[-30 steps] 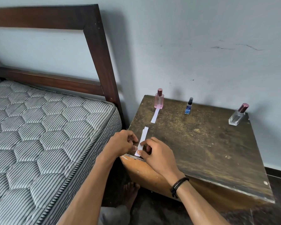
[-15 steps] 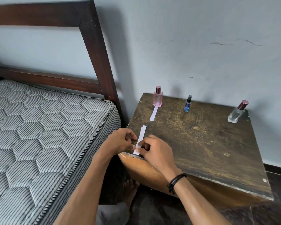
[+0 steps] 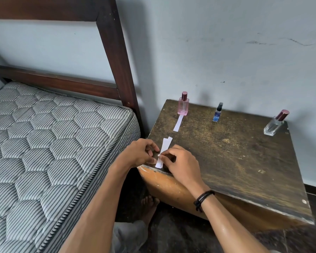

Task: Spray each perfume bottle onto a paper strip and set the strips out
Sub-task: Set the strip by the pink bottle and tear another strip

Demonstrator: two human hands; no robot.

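— Two loose strips (image 3: 165,146) at least, overlapped at the near left corner of the table (image 3: 226,152). Pinched at the near end by the left hand (image 3: 138,154), fingers curled. Nipped from the other side by the right hand (image 3: 181,163), fingertips bent onto the paper.

— Anything different from a second ago?

— Hardly. Same corner, same two-handed pinch, no strip lifted clear. Probably still teasing one free of the rest.

— And farther out?

— One laid strip (image 3: 178,123) just in front of the pink bottle (image 3: 183,105). Nothing yet before the blue bottle (image 3: 217,114) or the clear bottle (image 3: 274,125).

— So one done, two to go?

— Seems so. No second spray until a single strip comes loose.
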